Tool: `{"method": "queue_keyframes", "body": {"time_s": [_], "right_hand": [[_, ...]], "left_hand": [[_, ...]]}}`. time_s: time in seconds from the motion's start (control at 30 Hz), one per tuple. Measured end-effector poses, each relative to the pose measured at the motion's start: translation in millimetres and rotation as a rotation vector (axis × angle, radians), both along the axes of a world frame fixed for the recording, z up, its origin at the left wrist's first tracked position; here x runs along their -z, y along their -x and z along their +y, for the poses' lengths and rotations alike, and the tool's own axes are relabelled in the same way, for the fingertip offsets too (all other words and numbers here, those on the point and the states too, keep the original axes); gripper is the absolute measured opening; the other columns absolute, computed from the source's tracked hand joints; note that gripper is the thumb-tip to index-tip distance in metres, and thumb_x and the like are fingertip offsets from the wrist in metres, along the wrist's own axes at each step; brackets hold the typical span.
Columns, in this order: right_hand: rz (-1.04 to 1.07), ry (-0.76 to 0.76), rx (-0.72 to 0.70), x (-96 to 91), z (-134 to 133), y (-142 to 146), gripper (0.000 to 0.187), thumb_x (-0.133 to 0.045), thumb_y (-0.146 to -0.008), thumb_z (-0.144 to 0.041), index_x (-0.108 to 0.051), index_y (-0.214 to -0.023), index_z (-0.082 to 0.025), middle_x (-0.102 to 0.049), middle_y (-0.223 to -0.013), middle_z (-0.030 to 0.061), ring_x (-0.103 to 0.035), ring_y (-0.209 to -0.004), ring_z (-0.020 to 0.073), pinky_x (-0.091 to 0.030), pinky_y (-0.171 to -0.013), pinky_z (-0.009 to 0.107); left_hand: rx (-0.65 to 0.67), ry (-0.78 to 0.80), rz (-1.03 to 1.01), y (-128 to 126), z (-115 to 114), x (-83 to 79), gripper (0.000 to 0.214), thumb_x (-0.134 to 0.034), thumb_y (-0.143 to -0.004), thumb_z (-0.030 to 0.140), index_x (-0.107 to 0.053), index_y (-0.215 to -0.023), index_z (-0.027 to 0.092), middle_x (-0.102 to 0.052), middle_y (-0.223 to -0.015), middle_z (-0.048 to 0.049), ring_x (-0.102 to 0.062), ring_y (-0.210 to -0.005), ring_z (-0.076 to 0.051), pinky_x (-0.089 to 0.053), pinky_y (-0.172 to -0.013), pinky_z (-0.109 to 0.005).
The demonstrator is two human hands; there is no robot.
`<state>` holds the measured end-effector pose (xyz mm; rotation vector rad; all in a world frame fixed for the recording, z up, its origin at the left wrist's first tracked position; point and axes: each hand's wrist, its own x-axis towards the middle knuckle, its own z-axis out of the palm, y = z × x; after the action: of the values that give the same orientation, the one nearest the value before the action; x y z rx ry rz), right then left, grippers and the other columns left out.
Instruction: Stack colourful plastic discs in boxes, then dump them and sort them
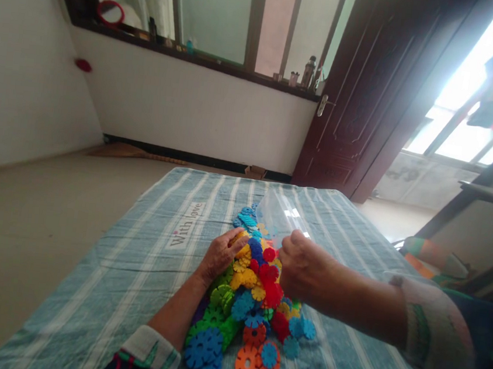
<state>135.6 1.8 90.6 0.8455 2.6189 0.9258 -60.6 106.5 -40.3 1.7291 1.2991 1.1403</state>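
Note:
A heap of plastic snowflake building discs (242,308) in blue, green, yellow, red and orange lies on the striped cloth. My left hand (222,253) reaches into its left side, with the fingers curled around some yellow discs (243,251). On the other side, my right hand (302,266) is closed in a fist, gripping the edge of a clear plastic bag (279,210). The bag stretches away behind the fist, and blue discs (246,219) lie beside it. My right fingertips are hidden behind the back of the hand.
The blue and white striped cloth (138,290) covers a table or bed and bears the words "With love". A dark red door (372,74) stands behind on the right. A broom (130,152) lies on the floor along the wall. A dark rack (488,233) is at the right.

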Motion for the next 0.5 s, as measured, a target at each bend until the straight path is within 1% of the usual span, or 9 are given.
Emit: {"method": "queue_keyframes", "body": {"time_s": [0.17,0.27,0.4,0.5], "right_hand": [[0.02,0.066,0.175,-1.6,21.3,-28.5,0.026,-0.059,-0.084,-0.011,-0.06,-0.058,-0.018,-0.058,-0.062,0.007,-0.048,-0.065,0.0183,-0.027,-0.06,0.033],[0.011,0.103,0.233,2.0,31.0,-47.9,0.024,-0.058,-0.084,-0.009,-0.061,-0.061,-0.016,-0.06,-0.067,0.008,-0.05,-0.069,0.0185,-0.026,-0.059,0.033],[0.029,0.107,0.215,7.4,25.8,-63.2,0.021,-0.055,-0.086,-0.009,-0.061,-0.067,-0.015,-0.06,-0.072,0.0069,-0.049,-0.07,0.0177,-0.026,-0.06,0.032],[0.071,0.036,0.132,9.9,14.1,-66.8,0.025,-0.05,-0.089,-0.008,-0.06,-0.067,-0.014,-0.058,-0.073,0.0069,-0.047,-0.071,0.0174,-0.027,-0.062,0.033]], "left_hand": [[-0.005,0.005,0.038,0.3,-0.9,-3.6,0.069,-0.056,-0.073,0.061,-0.061,-0.122,0.013,-0.063,-0.128,-0.0113,-0.056,-0.121,-0.028,-0.039,-0.105,-0.035],[-0.014,0.005,0.088,1.6,0.5,-3.9,0.074,-0.053,-0.072,0.063,-0.059,-0.124,0.01,-0.061,-0.13,-0.0137,-0.055,-0.122,-0.028,-0.039,-0.105,-0.034],[-0.028,0.011,0.108,3.7,4.2,-1.8,0.076,-0.053,-0.071,0.065,-0.06,-0.123,0.01,-0.063,-0.128,-0.0126,-0.057,-0.119,-0.028,-0.041,-0.103,-0.033],[-0.027,0.02,0.105,5.1,6.1,-0.2,0.072,-0.055,-0.071,0.064,-0.06,-0.123,0.014,-0.063,-0.128,-0.0104,-0.058,-0.117,-0.027,-0.042,-0.102,-0.033]]}}
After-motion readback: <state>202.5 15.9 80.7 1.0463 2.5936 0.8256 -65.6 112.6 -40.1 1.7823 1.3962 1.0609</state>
